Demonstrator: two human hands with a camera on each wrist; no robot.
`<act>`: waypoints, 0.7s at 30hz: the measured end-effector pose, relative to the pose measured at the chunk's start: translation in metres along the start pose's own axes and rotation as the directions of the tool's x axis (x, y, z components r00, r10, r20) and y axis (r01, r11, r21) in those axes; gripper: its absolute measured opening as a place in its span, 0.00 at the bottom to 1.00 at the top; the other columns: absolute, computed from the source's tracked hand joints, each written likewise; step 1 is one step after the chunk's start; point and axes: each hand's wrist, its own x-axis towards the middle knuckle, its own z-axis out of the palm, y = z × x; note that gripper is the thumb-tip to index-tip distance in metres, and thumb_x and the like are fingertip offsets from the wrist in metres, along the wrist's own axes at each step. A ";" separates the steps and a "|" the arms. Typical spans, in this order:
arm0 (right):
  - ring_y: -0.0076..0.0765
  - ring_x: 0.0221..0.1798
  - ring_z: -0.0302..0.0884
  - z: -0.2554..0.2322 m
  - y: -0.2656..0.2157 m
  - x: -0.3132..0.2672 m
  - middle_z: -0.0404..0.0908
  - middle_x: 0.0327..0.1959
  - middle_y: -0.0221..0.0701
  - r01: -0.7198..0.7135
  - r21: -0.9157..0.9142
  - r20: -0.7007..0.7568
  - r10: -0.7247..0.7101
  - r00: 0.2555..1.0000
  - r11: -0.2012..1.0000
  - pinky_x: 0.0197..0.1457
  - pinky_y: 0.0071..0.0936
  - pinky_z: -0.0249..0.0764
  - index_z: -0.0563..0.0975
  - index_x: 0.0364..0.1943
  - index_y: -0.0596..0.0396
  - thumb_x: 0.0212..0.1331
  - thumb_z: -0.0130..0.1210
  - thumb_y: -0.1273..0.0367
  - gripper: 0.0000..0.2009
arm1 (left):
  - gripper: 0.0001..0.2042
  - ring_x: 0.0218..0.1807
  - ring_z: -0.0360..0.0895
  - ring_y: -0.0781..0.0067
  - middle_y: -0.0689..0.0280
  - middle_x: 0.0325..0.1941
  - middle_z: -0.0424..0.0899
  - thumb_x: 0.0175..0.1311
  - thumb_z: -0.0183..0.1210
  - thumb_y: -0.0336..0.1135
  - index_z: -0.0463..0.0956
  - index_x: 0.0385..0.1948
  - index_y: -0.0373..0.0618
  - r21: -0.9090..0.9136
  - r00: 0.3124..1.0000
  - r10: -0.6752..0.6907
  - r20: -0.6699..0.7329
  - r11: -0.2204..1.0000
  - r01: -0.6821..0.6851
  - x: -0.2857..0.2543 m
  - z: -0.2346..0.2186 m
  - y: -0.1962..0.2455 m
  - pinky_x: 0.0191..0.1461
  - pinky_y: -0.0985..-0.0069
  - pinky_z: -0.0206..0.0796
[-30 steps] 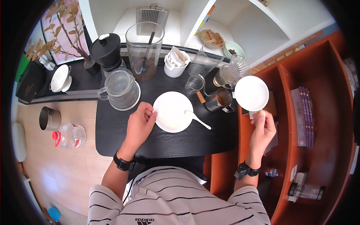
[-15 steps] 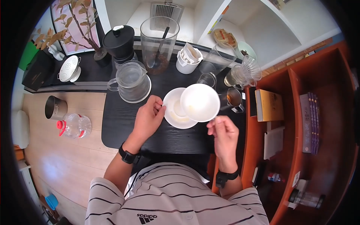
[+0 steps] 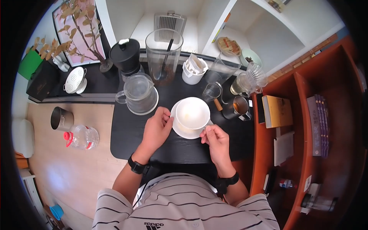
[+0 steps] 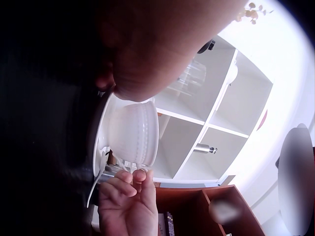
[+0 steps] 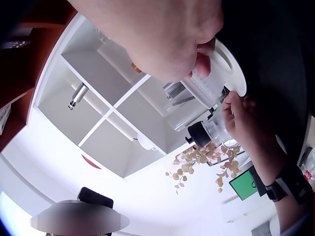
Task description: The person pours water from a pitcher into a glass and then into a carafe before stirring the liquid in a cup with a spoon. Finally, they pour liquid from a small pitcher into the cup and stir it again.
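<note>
A white cup [image 3: 193, 112] stands over a white saucer [image 3: 184, 133], its base right at the saucer in the left wrist view. My right hand [image 3: 217, 143] pinches the cup's handle on the near right side. At the left rim, my left hand [image 3: 158, 128] pinches the saucer between thumb and fingers. The left wrist view shows the cup's ribbed side [image 4: 135, 130] upright relative to the saucer. There a white spoon [image 4: 95, 184] lies on the saucer with its handle past the rim; in the head view the cup and right hand hide it.
Behind the saucer stand a glass server [image 3: 138, 96], a black-topped grinder [image 3: 125, 57], a tall glass jar [image 3: 163, 57] and a white cup with a paper drip bag [image 3: 194, 71]. A small glass pot [image 3: 212, 91] and a metal pitcher [image 3: 235, 108] are at the right, beside a red-brown bookcase [image 3: 301, 115].
My right hand has brought the cup leftward from beside the table to over the saucer. My left hand has kept its hold on the saucer's rim. The head view has shifted slightly.
</note>
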 end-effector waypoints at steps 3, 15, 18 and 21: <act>0.21 0.34 0.78 -0.002 -0.001 -0.001 0.85 0.37 0.30 -0.003 0.048 0.007 0.002 1.000 0.999 0.43 0.21 0.75 0.82 0.42 0.61 0.82 0.55 0.65 0.13 | 0.08 0.26 0.82 0.69 0.64 0.28 0.85 0.71 0.65 0.28 0.74 0.45 0.41 0.015 1.000 0.012 0.003 1.000 -0.012 0.001 0.001 0.001 0.33 0.70 0.73; 0.16 0.31 0.70 -0.016 0.004 -0.004 0.80 0.33 0.23 -0.200 0.189 0.157 0.172 0.973 0.961 0.37 0.15 0.66 0.87 0.47 0.60 0.80 0.57 0.64 0.13 | 0.07 0.26 0.77 0.81 0.67 0.27 0.84 0.71 0.65 0.27 0.75 0.43 0.39 -0.009 0.999 0.035 -0.001 0.999 -0.035 0.001 0.006 -0.007 0.34 0.78 0.71; 0.15 0.29 0.65 -0.017 0.011 -0.002 0.76 0.30 0.21 -0.272 0.358 0.182 0.219 0.959 0.893 0.33 0.16 0.61 0.86 0.48 0.61 0.76 0.63 0.66 0.11 | 0.06 0.28 0.76 0.84 0.68 0.27 0.84 0.72 0.65 0.25 0.76 0.43 0.39 -0.056 1.000 -0.015 0.011 0.998 0.015 0.001 0.005 -0.007 0.34 0.80 0.70; 0.16 0.28 0.65 -0.014 0.009 -0.002 0.76 0.30 0.21 -0.269 0.467 0.166 0.215 0.962 0.842 0.32 0.18 0.62 0.84 0.45 0.60 0.76 0.62 0.70 0.07 | 0.06 0.28 0.76 0.85 0.69 0.27 0.83 0.72 0.65 0.25 0.76 0.43 0.39 -0.041 1.000 0.010 0.005 0.999 -0.010 0.000 0.006 -0.009 0.34 0.81 0.70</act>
